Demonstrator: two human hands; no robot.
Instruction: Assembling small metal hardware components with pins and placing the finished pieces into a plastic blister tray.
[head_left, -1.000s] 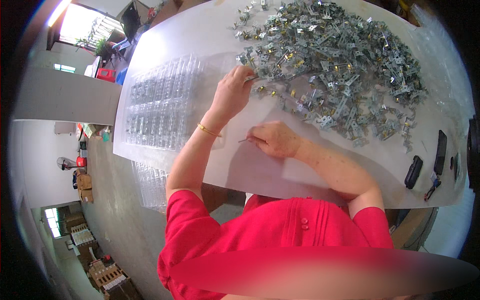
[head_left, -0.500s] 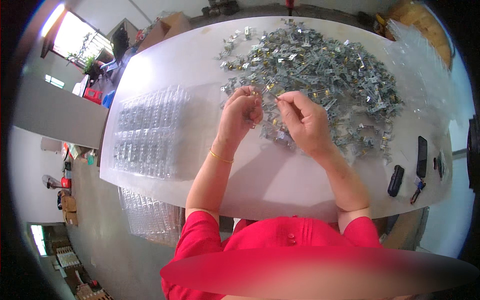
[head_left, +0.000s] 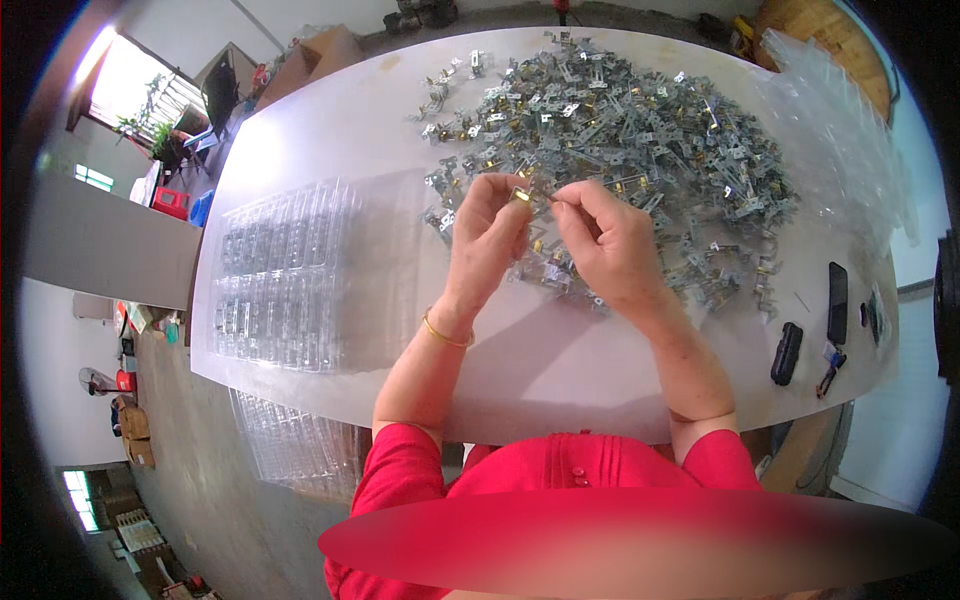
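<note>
My left hand (head_left: 487, 240) is closed, with a small metal part (head_left: 521, 195) pinched between thumb and fingers; a brass-coloured face of it shows. Just to the right, my right hand (head_left: 612, 242) is closed too, thumb against forefinger, its tips almost meeting the left hand's part. What the right fingers grip is too small to make out. Both hands are above the near edge of a large heap of small grey metal brackets (head_left: 600, 130), many with brass-coloured pieces.
Clear plastic trays (head_left: 280, 270) with rows of metal parts lie on the left of the white table (head_left: 510, 390). More clear trays (head_left: 295, 440) are stacked below its edge. At right are a black phone (head_left: 838, 300), a black case (head_left: 787, 352), keys (head_left: 830, 372) and clear plastic bags (head_left: 840, 150).
My left hand has turned, bringing the brass-coloured face of its part into view at the fingertips. The right hand stays nearly in place. The whole view has shifted slightly.
</note>
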